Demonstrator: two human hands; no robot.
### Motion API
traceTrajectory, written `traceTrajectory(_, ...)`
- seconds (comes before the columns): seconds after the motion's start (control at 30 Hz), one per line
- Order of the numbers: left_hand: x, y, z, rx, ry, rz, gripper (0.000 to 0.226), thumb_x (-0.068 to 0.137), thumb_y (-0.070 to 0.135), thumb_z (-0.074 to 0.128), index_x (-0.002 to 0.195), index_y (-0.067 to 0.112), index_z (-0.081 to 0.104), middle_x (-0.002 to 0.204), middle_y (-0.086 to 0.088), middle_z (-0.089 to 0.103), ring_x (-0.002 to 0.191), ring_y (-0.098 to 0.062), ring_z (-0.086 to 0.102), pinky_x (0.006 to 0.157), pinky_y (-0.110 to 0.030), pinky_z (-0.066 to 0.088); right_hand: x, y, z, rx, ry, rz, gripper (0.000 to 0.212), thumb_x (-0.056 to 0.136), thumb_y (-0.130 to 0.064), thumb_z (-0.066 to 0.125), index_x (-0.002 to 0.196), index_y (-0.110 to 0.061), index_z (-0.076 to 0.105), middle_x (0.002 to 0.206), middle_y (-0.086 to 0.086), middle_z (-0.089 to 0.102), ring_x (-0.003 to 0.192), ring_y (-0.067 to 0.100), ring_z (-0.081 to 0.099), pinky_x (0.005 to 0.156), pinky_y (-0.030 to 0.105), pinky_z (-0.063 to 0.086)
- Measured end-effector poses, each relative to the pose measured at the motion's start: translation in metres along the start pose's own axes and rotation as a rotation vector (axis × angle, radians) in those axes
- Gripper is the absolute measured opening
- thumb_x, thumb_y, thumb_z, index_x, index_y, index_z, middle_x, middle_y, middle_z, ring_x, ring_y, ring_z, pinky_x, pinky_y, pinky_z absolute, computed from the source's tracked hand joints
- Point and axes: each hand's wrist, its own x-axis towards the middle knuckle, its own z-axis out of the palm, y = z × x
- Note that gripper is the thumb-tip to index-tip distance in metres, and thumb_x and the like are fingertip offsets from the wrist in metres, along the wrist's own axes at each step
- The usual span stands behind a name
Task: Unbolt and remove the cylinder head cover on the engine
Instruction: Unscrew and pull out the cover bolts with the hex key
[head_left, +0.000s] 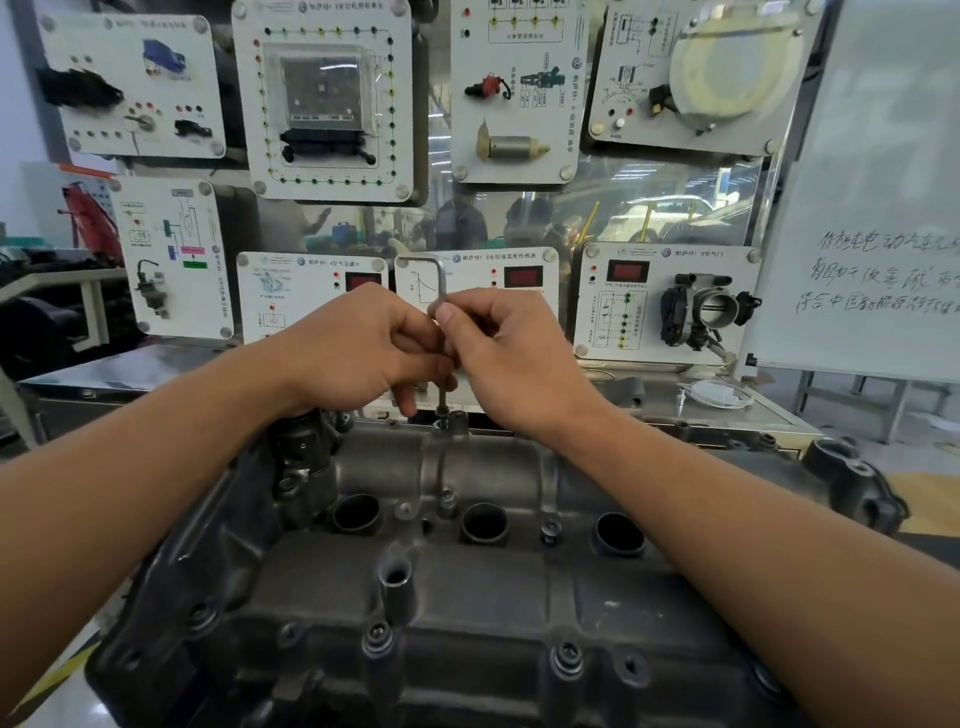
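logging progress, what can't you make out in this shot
Head view, key shaft: covered by left hand and right hand.
Head view, key tip in far bolt: too small, shadowed.
Head view, cover near edge: cut off at bottom.
Head view, whiteboard writing: cut off at right.

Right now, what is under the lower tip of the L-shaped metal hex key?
A bolt head at the far edge of the grey metal cylinder head cover. The hex key's tip covers its socket.
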Motion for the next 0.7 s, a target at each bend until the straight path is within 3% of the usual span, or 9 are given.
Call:
traceTrajectory(0.1,0.0,0.0,0.0007,0.006,0.016,0.001,0.006,0.087,0.018,0.073,0.087,0.015,0.078,0.078,0.003,0.077,0.044,-0.011,0.061,0.049,-0.019,0.05,0.0014,0.0015,-0.0011,0.095,0.031,0.021,0.018,0.091,-0.017,0.07,0.083,-0.002,0.076,0.069,0.017,0.071,0.065,0.031,0.069,0.058,0.035,0.058)
traceTrajectory(0.2,-0.0009,0.0012,0.0014,-0.024,0.03,-0.016,0.004,0.086,0.015,0.075,0.089,0.015,0.078,0.071,0.001,0.076,0.042,-0.009,0.056,0.044,-0.014,0.043,0.0029,0.0024,-0.0019,0.123,0.061,0.049,0.016,0.084,-0.018,0.079,0.075,-0.006,0.073,0.062,0.01,0.069,0.048,0.013,0.063,0.047,0.017,0.047)
traceTrajectory(0.33,-0.0015,0.0027,0.0029,-0.056,0.031,-0.02,0.008,0.085,0.012,0.076,0.091,0.016,0.079,0.075,-0.004,0.076,0.043,-0.008,0.057,0.047,-0.014,0.047,0.0034,0.0027,-0.0021,0.11,0.061,0.052,0.018,0.083,-0.014,0.079,0.068,-0.01,0.069,0.054,-0.003,0.064,0.043,-0.001,0.055,0.045,0.011,0.041)
traceTrajectory(0.53,-0.0018,0.0026,0.0009,-0.028,-0.009,-0.018,0.007,0.088,0.014,0.073,0.093,0.01,0.076,0.085,-0.003,0.077,0.055,-0.015,0.068,0.063,-0.022,0.057,0.0024,0.0012,-0.0028,0.013,0.022,0.024,0.021,0.091,-0.015,0.07,0.07,-0.016,0.068,0.059,-0.001,0.066,0.051,0.005,0.06,0.052,0.017,0.047)
traceTrajectory(0.7,-0.0025,0.0007,-0.0016,-0.004,-0.037,-0.025,0.01,0.093,0.008,0.066,0.095,0.008,0.076,0.089,0.0,0.078,0.058,-0.018,0.07,0.071,-0.027,0.058,-0.0005,-0.0002,-0.0013,-0.066,-0.012,0.0,0.032,0.099,-0.014,0.057,0.068,-0.007,0.064,0.06,0.005,0.065,0.054,0.01,0.056,0.055,0.025,0.047)
